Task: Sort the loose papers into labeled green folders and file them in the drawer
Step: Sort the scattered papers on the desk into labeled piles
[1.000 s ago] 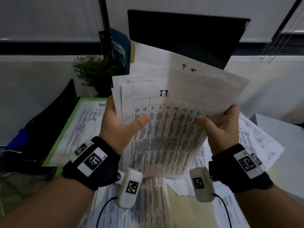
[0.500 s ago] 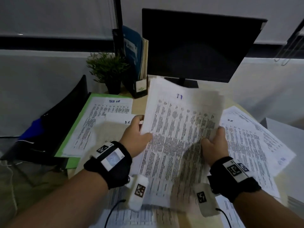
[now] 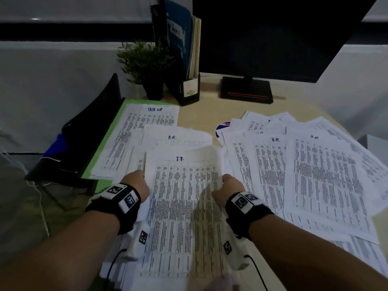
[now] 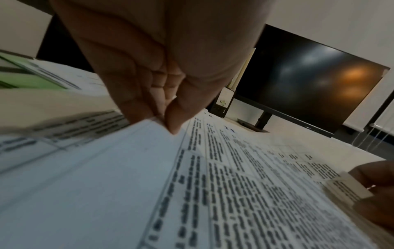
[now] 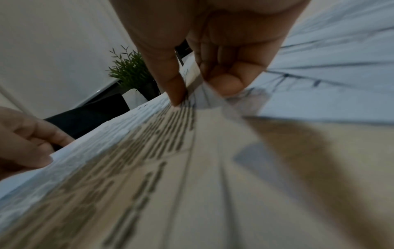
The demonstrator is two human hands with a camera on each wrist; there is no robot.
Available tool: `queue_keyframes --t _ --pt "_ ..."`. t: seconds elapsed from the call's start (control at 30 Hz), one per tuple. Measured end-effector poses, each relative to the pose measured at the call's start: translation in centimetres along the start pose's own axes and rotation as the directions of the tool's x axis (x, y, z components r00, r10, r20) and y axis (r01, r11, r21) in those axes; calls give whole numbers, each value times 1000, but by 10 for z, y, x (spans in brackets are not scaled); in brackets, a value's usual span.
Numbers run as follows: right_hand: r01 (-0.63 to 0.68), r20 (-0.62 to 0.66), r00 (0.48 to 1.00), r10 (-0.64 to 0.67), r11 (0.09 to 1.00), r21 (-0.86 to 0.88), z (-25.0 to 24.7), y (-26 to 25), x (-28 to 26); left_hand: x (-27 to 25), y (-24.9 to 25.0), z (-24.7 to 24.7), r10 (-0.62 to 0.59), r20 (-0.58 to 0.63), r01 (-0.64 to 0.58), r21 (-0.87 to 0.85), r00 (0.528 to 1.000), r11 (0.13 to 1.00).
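I hold a stack of printed papers (image 3: pixel 182 198) marked "IT" low over the desk in front of me. My left hand (image 3: pixel 137 182) pinches its left edge between thumb and fingers, as the left wrist view shows on the stack (image 4: pixel 234 185). My right hand (image 3: pixel 227 189) pinches the right edge of the papers (image 5: pixel 149 168). An open green folder (image 3: pixel 109 135) lies at the left with a "Task list" sheet (image 3: pixel 147 127) on it. An "A.R." sheet (image 3: pixel 176 136) lies just beyond the held stack. Loose "H.R" papers (image 3: pixel 304 169) are spread at the right.
A dark monitor (image 3: pixel 283 34) on its stand (image 3: pixel 246 90) is at the back. A potted plant (image 3: pixel 147 66) and a black file holder with folders (image 3: pixel 188 59) stand at the back left. A black chair (image 3: pixel 84 131) is beside the desk's left edge.
Both hands have lowered the "IT" stack from upright in front of the monitor down to almost flat over the desk. The grip on both edges is unchanged.
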State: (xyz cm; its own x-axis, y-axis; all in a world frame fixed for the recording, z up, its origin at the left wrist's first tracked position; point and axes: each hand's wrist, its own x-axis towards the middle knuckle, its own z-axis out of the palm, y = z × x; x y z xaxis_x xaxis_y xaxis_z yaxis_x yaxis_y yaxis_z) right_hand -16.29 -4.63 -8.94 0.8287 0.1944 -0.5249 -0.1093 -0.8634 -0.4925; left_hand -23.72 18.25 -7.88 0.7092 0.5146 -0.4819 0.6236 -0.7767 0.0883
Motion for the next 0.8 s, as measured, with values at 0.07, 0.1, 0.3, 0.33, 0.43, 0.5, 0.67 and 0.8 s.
queue_keyframes --t 0.07,0.1,0.3,0.33,0.43,0.5,0.67,0.8 --pt "-13 18 1000 14 999 -42 -6 1 2 -2 5 -1 -39 -2 39 3 999 999" --pt "-29 25 999 30 998 -52 -10 4 1 -2 8 -1 -74 -10 74 -11 997 997" --pt "-160 -111 980 163 987 33 -68 71 -1 -20 63 -13 -29 -164 20 -52 986 998" --pt "-198 -152 967 202 979 42 -83 89 0 -23 78 -14 55 -179 -64 -49 982 997" --pt "-353 -278 896 347 935 31 -126 146 -3 -33 133 -6 263 -119 -273 -81 958 959" --pt "-460 -349 830 435 888 13 -148 180 -6 -41 169 8 361 -53 -365 -120 931 923" --pt "-559 -426 723 545 823 103 -175 243 -8 -70 245 58 455 39 -456 30 890 890" --pt "-528 -313 795 519 847 64 -173 248 3 -76 270 87 562 181 -589 184 807 787"
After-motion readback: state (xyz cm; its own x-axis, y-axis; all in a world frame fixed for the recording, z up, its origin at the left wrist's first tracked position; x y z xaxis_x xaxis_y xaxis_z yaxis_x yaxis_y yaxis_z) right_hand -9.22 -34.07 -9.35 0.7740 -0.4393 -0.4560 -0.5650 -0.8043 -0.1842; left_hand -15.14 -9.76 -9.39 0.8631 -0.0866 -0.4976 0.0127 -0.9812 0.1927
